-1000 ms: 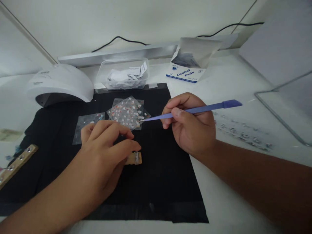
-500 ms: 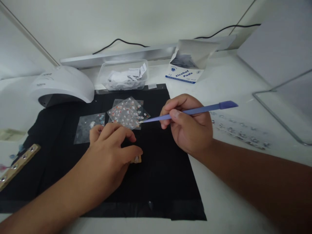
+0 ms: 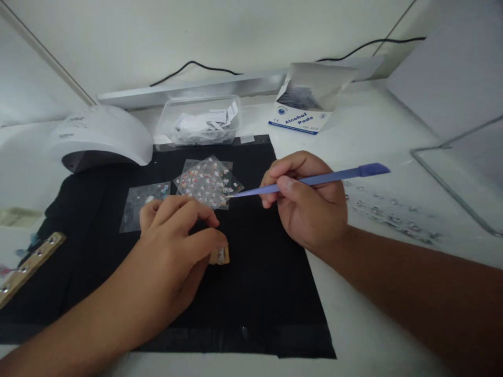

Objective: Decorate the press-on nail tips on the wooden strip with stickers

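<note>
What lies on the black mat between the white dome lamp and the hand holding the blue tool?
In the head view, two clear sticker sheets lie on the black mat between the white lamp and the right hand.

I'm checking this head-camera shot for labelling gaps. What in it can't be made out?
- Wooden piece: mostly hidden under the left hand.
- Tool tip of the purple tool in the right hand: too fine to see whether it carries anything.
- Sticker sheet: designs too small.
- Wooden strip: cut off by the left edge.
</note>
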The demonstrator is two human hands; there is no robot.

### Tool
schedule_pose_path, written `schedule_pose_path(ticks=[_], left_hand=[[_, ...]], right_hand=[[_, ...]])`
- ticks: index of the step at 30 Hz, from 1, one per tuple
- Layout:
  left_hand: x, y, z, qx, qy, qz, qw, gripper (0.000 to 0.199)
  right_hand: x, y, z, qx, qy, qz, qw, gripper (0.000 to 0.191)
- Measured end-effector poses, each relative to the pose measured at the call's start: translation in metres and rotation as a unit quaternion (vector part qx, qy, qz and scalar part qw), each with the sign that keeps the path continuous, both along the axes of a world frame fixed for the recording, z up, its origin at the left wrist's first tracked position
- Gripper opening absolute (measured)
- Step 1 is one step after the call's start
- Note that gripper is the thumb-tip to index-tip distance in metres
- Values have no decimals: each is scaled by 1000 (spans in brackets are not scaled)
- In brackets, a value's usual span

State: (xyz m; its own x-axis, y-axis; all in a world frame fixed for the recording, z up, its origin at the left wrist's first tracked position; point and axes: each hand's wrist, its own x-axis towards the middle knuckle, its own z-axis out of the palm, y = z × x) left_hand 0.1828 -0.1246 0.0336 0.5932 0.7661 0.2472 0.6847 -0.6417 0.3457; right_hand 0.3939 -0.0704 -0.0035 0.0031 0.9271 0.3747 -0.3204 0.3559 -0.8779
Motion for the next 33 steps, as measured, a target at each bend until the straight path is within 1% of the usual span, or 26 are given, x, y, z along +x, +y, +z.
schedule_pose_path(ticks=[4,8,13,16,18,21,23,28,33], left_hand=[[2,0,-1,-4,5,0,1000,29],[1,-1,-4,-4,8,4,1000,30],[2,-1,-7,-5,4,10,1000,36],[-1,-1,-3,-9,4,1,1000,41],[-5,-1,2,1,6,-1,1000,42],[-9,-2,9,33,15,-4,999,38],[-10,-2,10,39,23,-11,999,33],[-6,-3,5,31,27,-22,999,32],[-5,-3,3,26,36,-11,999,31]], right_hand=[[0,0,0,-2,-12,-9,1000,7],[-1,0,2,-14,-32,-23,999,8],[-2,-1,4,-14,-20,-31,999,7],[-2,-1,3,-16,-21,-32,999,7],[-2,-1,2,-15,-18,-33,999,7],[-1,-3,2,-11,-9,-35,999,8],[-1,-3,3,-8,-15,-38,999,10],[1,-3,4,-2,-29,-30,999,11],[2,-4,3,0,-29,-21,999,11]])
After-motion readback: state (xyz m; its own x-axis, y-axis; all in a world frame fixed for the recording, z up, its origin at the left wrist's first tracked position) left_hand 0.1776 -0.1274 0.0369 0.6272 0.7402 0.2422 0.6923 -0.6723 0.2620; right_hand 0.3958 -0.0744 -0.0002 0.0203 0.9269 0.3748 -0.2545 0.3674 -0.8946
